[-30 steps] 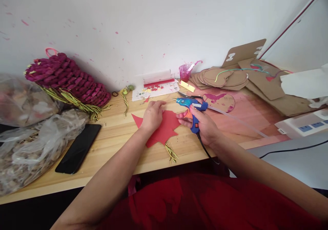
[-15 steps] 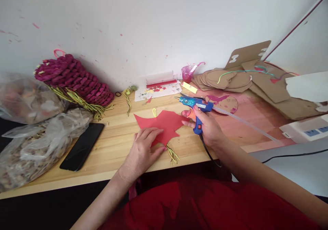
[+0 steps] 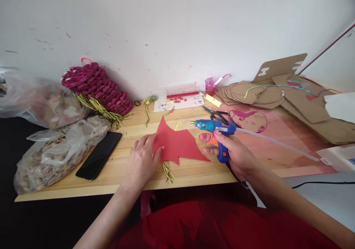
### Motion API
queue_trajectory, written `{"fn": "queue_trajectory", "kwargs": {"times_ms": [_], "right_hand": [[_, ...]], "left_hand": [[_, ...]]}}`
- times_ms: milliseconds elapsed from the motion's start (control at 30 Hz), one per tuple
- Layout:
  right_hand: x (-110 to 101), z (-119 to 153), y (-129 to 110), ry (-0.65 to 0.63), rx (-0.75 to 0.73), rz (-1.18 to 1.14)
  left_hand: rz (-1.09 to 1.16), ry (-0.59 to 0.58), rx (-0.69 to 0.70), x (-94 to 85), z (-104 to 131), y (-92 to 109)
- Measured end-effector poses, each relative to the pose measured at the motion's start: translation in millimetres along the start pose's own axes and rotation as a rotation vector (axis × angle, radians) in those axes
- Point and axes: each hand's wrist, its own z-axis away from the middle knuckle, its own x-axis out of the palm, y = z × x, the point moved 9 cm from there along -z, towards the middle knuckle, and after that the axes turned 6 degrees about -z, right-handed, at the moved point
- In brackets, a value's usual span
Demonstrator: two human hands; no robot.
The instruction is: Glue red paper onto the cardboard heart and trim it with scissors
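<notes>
My right hand (image 3: 235, 152) grips a blue hot glue gun (image 3: 215, 128), its index finger by the orange trigger and the metal nozzle aimed left. A clear glue stick (image 3: 277, 141) sticks out of the gun's back. My left hand (image 3: 142, 160) has the left edge of a jagged red paper piece (image 3: 180, 145) between thumb and fingers. From behind the paper show a yellow cord loop (image 3: 178, 125) above and a tassel of yellow-green cords (image 3: 168, 173) below. What lies under the paper is hidden. The nozzle is just above and right of the paper's top edge.
Behind the gun lie black-handled scissors (image 3: 217, 114) and a painted cardboard heart (image 3: 249, 120). Cardboard cutouts (image 3: 266, 95) and a cup of pink paint (image 3: 211, 86) stand farther back. To the left are a black phone (image 3: 99, 155), plastic bags (image 3: 61, 151) and a magenta bundle (image 3: 100, 88).
The red paper has turned, and my left hand has moved from lying over it to its left edge. The glue gun stays in my right hand. The camera view has shifted left.
</notes>
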Motion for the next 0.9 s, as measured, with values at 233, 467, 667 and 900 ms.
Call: {"fn": "queue_trajectory", "kwargs": {"times_ms": [233,467,667,900], "right_hand": [[21.9,8.8,24.0,-0.185,0.174,-0.044],[40.7,29.0,37.5,-0.369,0.318,-0.016],[45.1,35.6,40.8,-0.432,0.344,-0.018],[37.5,46.7,37.5,-0.526,0.396,0.083]], "left_hand": [[0.149,-0.130,-0.207,15.9,-10.9,-30.9],[0.315,-0.206,-0.338,25.5,-23.2,-47.2],[0.291,-0.328,-0.253,34.5,-42.0,-28.1],[0.105,-0.246,0.154,26.0,-75.8,17.8]]}}
